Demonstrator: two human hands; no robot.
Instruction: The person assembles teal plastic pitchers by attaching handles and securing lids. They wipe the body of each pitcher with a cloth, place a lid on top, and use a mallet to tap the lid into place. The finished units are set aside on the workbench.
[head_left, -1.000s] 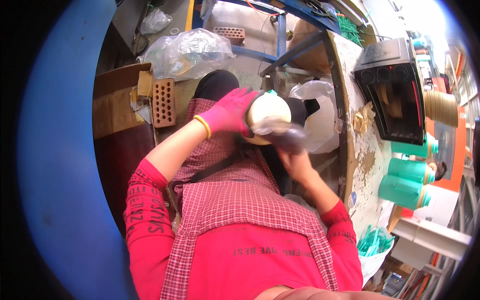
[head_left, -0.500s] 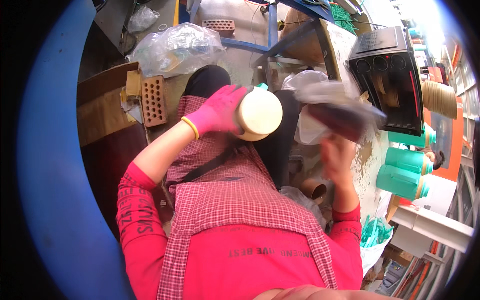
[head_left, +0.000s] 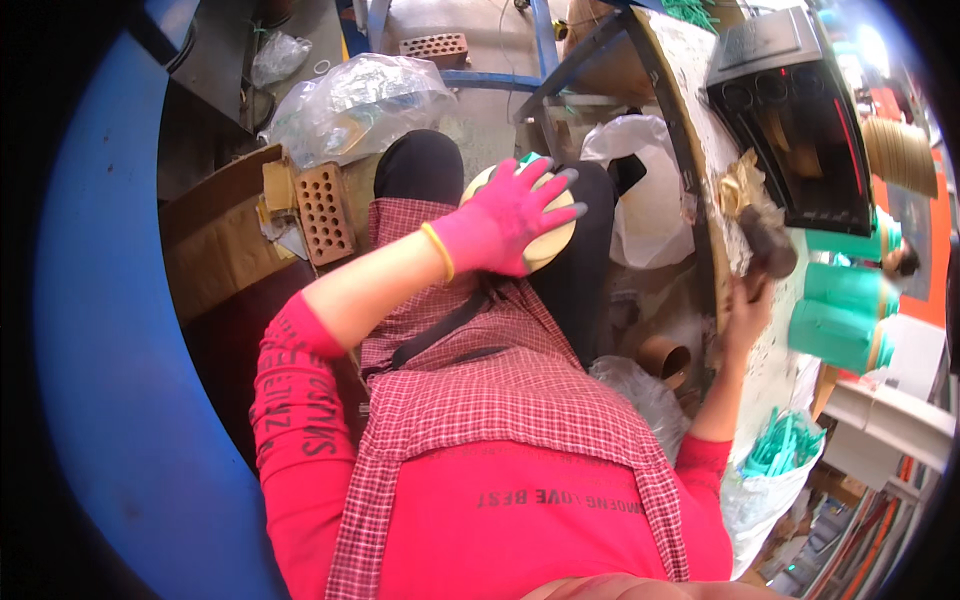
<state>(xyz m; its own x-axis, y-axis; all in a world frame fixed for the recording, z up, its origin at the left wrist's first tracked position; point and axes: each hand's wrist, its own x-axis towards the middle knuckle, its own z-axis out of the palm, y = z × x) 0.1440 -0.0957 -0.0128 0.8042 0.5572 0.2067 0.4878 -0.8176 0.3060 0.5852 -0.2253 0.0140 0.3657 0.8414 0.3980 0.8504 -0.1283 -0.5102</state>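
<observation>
A cream round cone (head_left: 545, 240) is held on the lap by the pink-gloved left hand (head_left: 505, 218), fingers spread over it. The bare right hand (head_left: 748, 312) is closed around a dark-headed tool (head_left: 768, 250) at the edge of the table (head_left: 700, 150). Green cones (head_left: 845, 310) are laid on the table beside a black machine (head_left: 800, 110); a white bag (head_left: 650, 190) and a perforated brick (head_left: 322, 212) are seen on the floor, and green pieces are gathered in a bag (head_left: 780, 450)

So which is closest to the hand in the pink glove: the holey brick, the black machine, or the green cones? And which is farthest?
Going by the head view, from the left hand:
1. Holey brick, to its left on the floor.
2. Black machine, on the bench to its right.
3. Green cones, farther right, past the machine, at the bench's far edge.
</observation>
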